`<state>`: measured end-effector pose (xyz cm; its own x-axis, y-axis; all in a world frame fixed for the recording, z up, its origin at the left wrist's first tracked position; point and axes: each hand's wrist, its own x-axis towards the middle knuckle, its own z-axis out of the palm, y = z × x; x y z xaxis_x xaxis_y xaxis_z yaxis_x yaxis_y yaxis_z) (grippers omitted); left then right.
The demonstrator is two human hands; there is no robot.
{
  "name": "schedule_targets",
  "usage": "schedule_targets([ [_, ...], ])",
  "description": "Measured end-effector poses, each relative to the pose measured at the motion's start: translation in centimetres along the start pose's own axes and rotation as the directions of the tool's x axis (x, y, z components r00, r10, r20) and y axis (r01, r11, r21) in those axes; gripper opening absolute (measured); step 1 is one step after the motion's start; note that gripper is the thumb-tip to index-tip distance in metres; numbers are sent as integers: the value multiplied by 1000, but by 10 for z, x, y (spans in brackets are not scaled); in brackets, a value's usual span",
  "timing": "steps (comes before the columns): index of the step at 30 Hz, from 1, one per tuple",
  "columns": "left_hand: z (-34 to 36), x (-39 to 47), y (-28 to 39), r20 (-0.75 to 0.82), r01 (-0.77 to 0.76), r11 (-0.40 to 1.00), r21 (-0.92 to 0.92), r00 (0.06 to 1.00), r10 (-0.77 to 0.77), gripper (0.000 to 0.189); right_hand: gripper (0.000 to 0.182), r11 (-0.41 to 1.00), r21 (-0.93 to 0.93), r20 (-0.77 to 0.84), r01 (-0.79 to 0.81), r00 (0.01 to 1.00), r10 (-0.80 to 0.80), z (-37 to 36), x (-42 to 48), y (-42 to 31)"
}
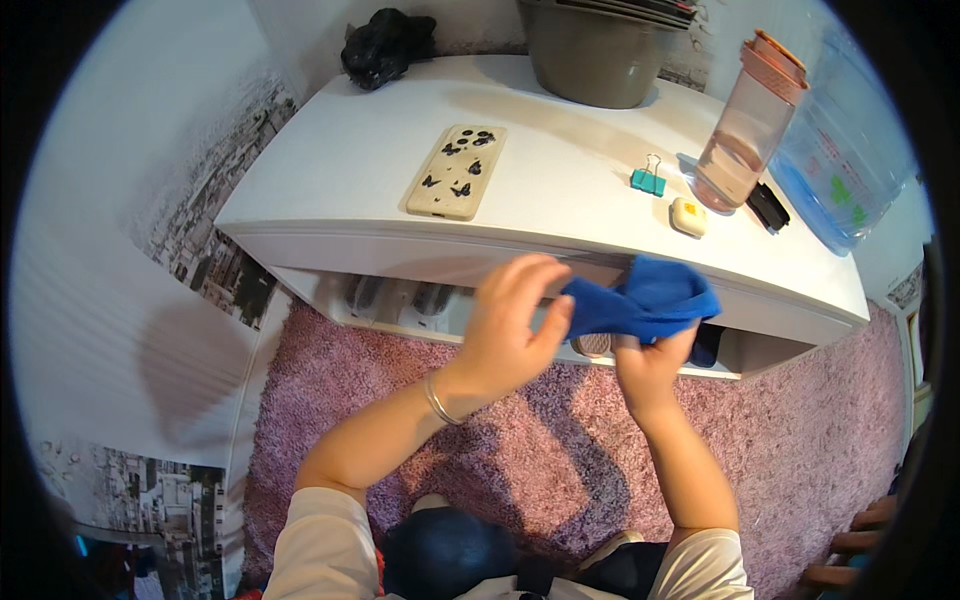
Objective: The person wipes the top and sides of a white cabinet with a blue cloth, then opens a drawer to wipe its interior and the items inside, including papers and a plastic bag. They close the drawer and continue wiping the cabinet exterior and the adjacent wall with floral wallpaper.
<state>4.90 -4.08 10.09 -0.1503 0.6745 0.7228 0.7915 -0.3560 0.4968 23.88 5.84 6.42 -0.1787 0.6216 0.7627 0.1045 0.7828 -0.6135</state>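
A blue piece of fabric, bunched and folded, is held up in front of the white dresser's front edge. My right hand grips it from below, with the thumb against its lower side. Just left of the cloth is my left hand, its thumb and fingers apart and their tips close to the fabric's left end. Whether those tips touch the fabric is hard to tell. A silver bangle circles my left wrist.
On the white dresser top are a phone in a butterfly case, teal binder clip, cream case, pink water bottle, black object, grey bin, black bag and blue plastic package. Shoes sit below.
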Motion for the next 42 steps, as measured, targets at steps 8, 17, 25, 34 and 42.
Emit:
schedule_targets([
  [8,14,19,-19,86,-122,900,418,992,95,70,45,895,-240,265,375,912,-311,76,8,38],
  [17,48,24,-24,-6,-83,819,568,994,105,71,41,760,-607,99,234,971,-220,-40,23,124],
  [25,72,27,-23,-69,-54,792,608,990,120,67,70,751,-609,-267,-257,957,112,-110,11,260],
  [34,81,25,-15,-104,-26,763,645,987,121,62,28,967,-176,350,-182,907,234,-48,70,75],
  [42,132,26,16,107,-175,739,651,984,139,81,44,825,-560,-21,74,994,-103,-94,49,146],
])
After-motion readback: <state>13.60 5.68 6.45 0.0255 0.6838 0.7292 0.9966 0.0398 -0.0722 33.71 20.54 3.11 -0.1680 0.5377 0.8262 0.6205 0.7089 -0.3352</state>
